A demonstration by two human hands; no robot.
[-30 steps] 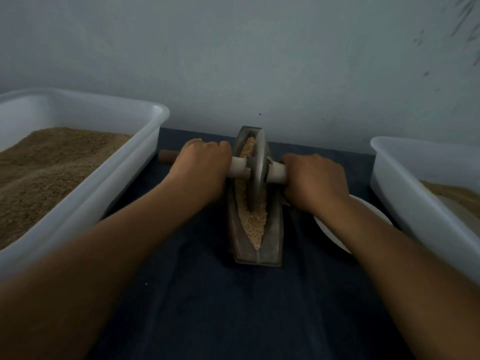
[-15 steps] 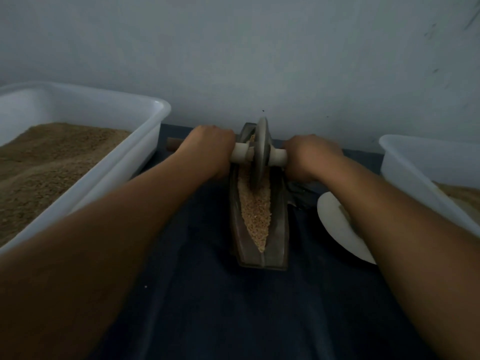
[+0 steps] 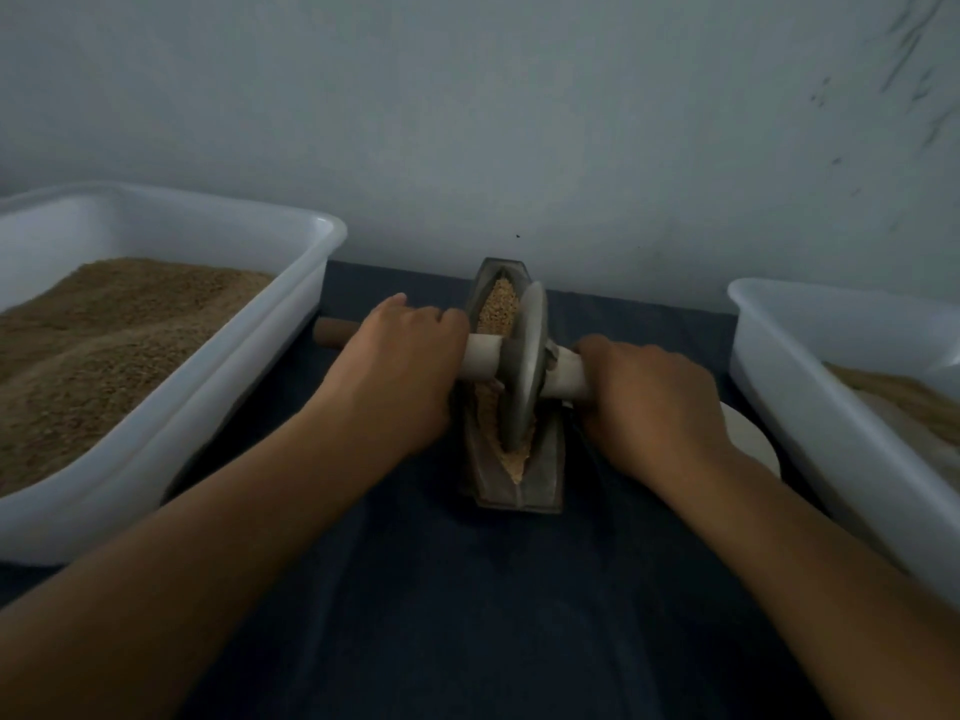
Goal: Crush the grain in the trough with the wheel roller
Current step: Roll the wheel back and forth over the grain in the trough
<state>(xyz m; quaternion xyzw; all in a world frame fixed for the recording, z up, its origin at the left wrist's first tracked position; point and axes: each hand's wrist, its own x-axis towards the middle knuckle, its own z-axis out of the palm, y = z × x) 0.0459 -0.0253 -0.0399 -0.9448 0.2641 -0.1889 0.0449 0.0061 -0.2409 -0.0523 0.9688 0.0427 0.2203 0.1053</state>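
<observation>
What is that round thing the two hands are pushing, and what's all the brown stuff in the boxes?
The camera sits on the person's head, looking down at their hands. The round thing is a wheel roller, a metal disc on a handle bar. The left hand and right hand each grip one side of the bar. The wheel stands in a narrow trough filled with grain, to crush it. On the dark cloth, a white tub on the left holds brown grain. Another tub stands right, beside a white plate.

Two white tubs (image 3: 218, 387) (image 3: 810, 407), white plate (image 3: 753, 439)
</observation>
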